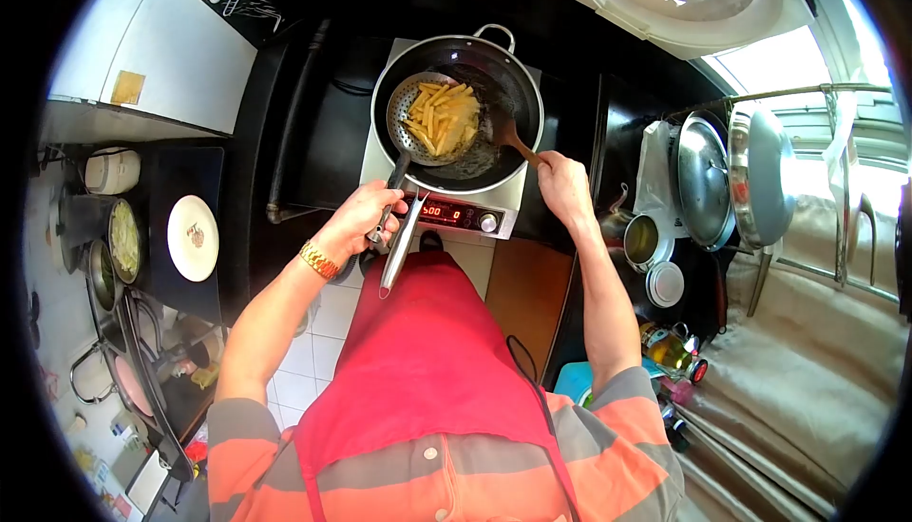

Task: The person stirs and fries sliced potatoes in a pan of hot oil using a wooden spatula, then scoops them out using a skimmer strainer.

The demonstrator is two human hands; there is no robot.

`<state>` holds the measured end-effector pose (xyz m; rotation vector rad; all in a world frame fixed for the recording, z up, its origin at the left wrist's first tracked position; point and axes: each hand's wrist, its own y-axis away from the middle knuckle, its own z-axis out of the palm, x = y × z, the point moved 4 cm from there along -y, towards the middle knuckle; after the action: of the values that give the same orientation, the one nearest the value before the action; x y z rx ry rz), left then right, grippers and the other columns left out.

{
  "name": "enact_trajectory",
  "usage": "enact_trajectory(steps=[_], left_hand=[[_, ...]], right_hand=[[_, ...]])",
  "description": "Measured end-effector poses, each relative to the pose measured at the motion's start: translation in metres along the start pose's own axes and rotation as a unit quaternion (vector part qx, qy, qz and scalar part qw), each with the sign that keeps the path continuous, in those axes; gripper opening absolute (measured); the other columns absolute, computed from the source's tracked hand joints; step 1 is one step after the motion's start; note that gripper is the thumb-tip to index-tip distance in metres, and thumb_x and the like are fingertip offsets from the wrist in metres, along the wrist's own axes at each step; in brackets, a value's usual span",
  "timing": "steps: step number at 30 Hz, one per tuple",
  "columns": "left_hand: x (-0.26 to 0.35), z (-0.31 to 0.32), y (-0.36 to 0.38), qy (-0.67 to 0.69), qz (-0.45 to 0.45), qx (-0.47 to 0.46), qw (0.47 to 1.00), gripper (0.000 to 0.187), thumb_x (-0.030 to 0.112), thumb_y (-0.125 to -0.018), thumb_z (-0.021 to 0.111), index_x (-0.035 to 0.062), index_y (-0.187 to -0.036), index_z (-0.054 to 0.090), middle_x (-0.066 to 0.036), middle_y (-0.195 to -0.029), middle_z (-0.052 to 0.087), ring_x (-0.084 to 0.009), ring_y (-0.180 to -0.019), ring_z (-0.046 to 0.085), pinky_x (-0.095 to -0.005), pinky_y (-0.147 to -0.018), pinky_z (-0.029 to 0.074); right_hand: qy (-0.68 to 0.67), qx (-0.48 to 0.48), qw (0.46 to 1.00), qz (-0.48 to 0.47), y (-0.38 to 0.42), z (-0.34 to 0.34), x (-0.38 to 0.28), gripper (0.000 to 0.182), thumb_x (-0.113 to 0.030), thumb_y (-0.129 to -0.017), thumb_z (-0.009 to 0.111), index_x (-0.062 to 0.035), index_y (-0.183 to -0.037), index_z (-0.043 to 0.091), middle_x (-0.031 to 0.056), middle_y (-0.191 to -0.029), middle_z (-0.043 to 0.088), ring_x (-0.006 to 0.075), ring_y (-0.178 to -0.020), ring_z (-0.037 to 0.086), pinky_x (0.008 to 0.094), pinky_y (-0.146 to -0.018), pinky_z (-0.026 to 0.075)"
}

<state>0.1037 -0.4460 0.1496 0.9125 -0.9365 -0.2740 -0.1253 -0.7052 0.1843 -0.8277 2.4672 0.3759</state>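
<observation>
A dark wok [510, 71] sits on an induction cooker [518, 201] with a red lit display. My left hand [366, 215] is closed around the dark handle of a perforated skimmer [403, 109], whose bowl lies over the left half of the wok. Pale yellow French fries [439, 115] fill the bowl, some at its right edge by the bubbling oil. My right hand [565, 188] grips the end of a brown wooden spatula [513, 136]; its blade is inside the wok, right of the fries. The wok's metal handle points toward me beside my left hand.
On the left counter are a white oval plate [193, 239] and a pot of pale chopped food [123, 241]. To the right, lids [705, 180] hang on a rack, above a small pot [642, 240] and an oil bottle [667, 348]. A cupboard [157, 37] juts out upper left.
</observation>
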Motion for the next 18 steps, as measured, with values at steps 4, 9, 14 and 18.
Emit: enact_trajectory(steps=[4,9,14,18], left_hand=[[-0.006,0.014,0.003,0.051,-0.013,-0.023,0.998,0.018,0.018,-0.105,0.055,0.0013,-0.111,0.057,-0.006,-0.092,0.062,-0.0086,-0.058,0.051,-0.0228,-0.042,0.042],[-0.025,0.020,-0.013,0.148,-0.037,-0.077,0.985,0.017,0.015,-0.107,0.053,0.0005,-0.113,0.060,-0.005,-0.094,0.063,-0.0076,-0.058,0.050,-0.0214,-0.043,0.040],[-0.030,0.028,-0.020,0.184,-0.036,-0.083,0.979,0.012,0.014,-0.104,0.060,0.0017,-0.105,0.060,-0.006,-0.089,0.064,-0.0085,-0.057,0.051,-0.0224,-0.045,0.040],[-0.030,0.026,-0.025,0.192,-0.030,-0.106,0.975,0.016,0.013,-0.106,0.056,-0.0002,-0.112,0.062,-0.005,-0.092,0.065,-0.0070,-0.061,0.052,-0.0215,-0.046,0.042]], right_hand=[[-0.037,0.023,0.999,0.011,0.025,0.000,-0.015,0.029,-0.012,-0.097,0.056,0.0030,-0.114,0.073,0.0309,-0.099,0.071,0.0469,-0.098,0.070,0.0513,-0.089,0.057],[0.032,0.068,0.997,-0.030,0.030,-0.012,-0.020,0.027,-0.012,-0.099,0.059,0.0032,-0.119,0.069,0.0288,-0.104,0.072,0.0442,-0.101,0.071,0.0493,-0.088,0.057],[0.080,0.085,0.993,-0.036,0.007,-0.004,-0.005,0.029,-0.008,-0.099,0.057,-0.0005,-0.125,0.067,0.0262,-0.106,0.072,0.0460,-0.096,0.070,0.0508,-0.085,0.057],[0.104,0.069,0.990,-0.060,0.003,0.019,-0.005,0.030,-0.006,-0.099,0.055,-0.0021,-0.126,0.066,0.0241,-0.097,0.069,0.0461,-0.088,0.069,0.0543,-0.078,0.057]])
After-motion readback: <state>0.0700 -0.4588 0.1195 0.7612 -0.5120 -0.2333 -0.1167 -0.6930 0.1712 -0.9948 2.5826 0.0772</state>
